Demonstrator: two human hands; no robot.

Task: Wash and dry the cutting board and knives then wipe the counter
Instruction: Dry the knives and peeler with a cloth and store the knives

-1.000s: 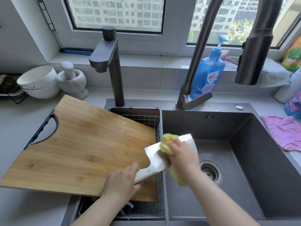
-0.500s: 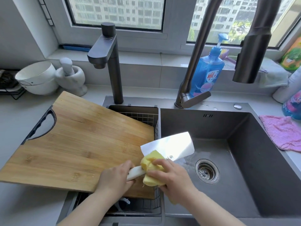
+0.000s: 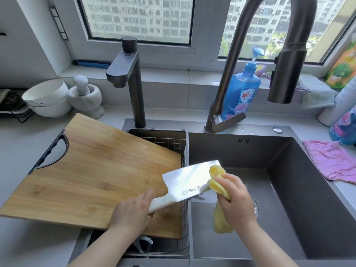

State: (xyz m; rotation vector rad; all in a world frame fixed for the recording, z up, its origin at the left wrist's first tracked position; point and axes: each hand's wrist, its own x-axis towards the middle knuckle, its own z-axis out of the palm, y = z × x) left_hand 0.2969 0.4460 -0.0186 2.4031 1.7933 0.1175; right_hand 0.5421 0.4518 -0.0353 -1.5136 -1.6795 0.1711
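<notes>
The yellow cloth (image 3: 217, 172) covers part of the cleaver (image 3: 185, 180).

left hand (image 3: 133, 211) gripping cleaver (image 3: 189, 180) handle, right hand (image 3: 236, 201) pressing yellow cloth (image 3: 217, 176) to blade

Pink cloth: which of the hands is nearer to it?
Right. The right hand is over the basin, left of the pink cloth; the left hand is farther left, over the cutting board.
</notes>
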